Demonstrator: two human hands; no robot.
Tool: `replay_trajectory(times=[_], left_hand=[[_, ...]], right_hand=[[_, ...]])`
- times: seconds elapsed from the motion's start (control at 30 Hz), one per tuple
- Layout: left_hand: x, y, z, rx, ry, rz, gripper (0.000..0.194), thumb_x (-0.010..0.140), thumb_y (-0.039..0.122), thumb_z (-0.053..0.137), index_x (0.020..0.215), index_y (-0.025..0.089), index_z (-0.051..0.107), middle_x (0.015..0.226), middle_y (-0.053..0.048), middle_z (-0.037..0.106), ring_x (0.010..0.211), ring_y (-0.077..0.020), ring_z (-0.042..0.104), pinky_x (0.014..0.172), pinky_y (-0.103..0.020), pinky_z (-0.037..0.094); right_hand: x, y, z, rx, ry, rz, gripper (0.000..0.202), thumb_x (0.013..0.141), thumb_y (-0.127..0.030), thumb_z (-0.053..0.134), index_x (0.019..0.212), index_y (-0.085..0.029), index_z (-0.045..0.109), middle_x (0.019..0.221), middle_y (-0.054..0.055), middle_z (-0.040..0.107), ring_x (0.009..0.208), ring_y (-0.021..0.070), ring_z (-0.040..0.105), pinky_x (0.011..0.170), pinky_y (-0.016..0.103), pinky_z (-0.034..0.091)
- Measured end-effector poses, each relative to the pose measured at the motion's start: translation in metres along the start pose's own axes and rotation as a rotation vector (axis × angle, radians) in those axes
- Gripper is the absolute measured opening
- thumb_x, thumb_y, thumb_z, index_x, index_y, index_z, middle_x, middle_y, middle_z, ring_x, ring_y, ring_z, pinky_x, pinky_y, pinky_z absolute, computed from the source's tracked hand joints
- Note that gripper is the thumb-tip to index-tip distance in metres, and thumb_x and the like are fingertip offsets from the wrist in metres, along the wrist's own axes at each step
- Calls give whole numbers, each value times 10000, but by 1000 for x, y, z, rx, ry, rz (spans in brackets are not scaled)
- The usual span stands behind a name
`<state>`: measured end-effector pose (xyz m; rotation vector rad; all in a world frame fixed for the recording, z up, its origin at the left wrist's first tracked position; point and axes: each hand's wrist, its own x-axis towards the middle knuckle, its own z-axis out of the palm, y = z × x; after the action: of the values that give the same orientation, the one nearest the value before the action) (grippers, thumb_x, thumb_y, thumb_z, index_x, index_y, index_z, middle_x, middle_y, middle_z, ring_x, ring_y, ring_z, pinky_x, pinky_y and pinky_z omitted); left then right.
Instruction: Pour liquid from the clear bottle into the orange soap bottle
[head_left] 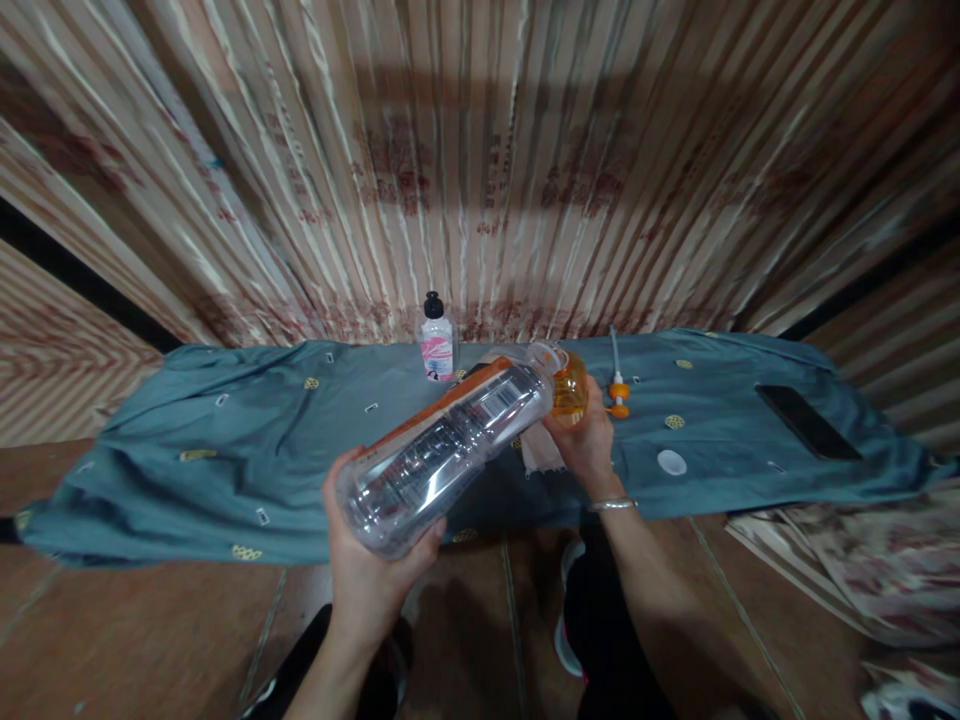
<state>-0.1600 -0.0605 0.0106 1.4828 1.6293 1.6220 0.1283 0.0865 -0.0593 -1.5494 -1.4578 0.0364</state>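
Note:
My left hand (379,565) is wrapped around the base of a large clear plastic bottle (450,450) with a printed label. The bottle is tilted, its uncapped mouth up and to the right. That mouth is at the top of a small bottle of orange liquid (570,388), which my right hand (589,435) grips from the right. Whether the two rims touch I cannot tell. Just right of this hand an orange pump head (619,393) with a pale tube lies on the cloth. A round white cap (672,462) lies nearer to me.
A blue-green patterned cloth (247,430) covers the long table. Behind the large bottle stands a small bottle with a black top (437,345). A black phone (806,422) lies at the right. A striped curtain (480,170) hangs along the back.

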Motion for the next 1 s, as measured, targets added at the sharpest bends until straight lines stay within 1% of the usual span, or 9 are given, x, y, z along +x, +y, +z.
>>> replay_trajectory(times=[0.13,0.37,0.47,0.57,0.73,0.83,1.0], left_hand=[[-1,-1,0,-21,-13,2,950,610,357,995,1407,261,487,1251,-85,646,1033,-262,746,837,-369,650],[-2,-4,0,-31,-24,-1,977,610,361,1002,1427,262,475,1275,-95,636,1045,-268,739,839,-368,641],[-2,-5,0,-25,-20,-7,994,590,374,1008,1425,261,482,1281,-92,634,1041,-265,736,840,-365,641],[-3,-7,-1,-10,-10,30,976,606,368,1005,1430,257,494,1292,-91,630,1054,-266,734,851,-364,640],[-2,-9,-2,35,-11,111,944,647,352,995,1448,258,505,1292,-92,628,1044,-259,737,843,-359,640],[-2,-9,-1,22,-12,98,942,648,357,995,1446,259,504,1290,-92,635,1035,-261,742,843,-364,642],[-2,-9,-1,-2,-28,66,957,649,352,995,1452,256,482,1286,-97,652,1048,-267,751,842,-362,644]], right_hand=[[1,-4,-3,31,-1,-3,858,851,-696,718,1475,-135,536,1336,226,760,1210,359,767,1016,504,651],[1,-8,-4,28,3,23,877,846,-730,702,1466,-130,547,1353,237,750,1203,363,767,993,487,655],[1,-8,-4,27,4,21,868,852,-728,701,1467,-135,546,1339,223,759,1195,350,772,989,469,657],[2,-8,-5,25,-11,5,835,862,-704,710,1461,-144,555,1335,211,764,1197,338,773,999,460,654],[1,-6,-3,23,-1,23,862,847,-686,736,1481,-137,539,1335,221,760,1196,352,771,998,480,652],[0,-4,-2,19,-6,28,855,848,-662,747,1496,-153,518,1347,217,752,1205,355,765,1002,488,650],[0,-2,-2,18,-9,4,848,852,-676,741,1489,-164,516,1338,210,752,1213,353,763,1012,493,647]])
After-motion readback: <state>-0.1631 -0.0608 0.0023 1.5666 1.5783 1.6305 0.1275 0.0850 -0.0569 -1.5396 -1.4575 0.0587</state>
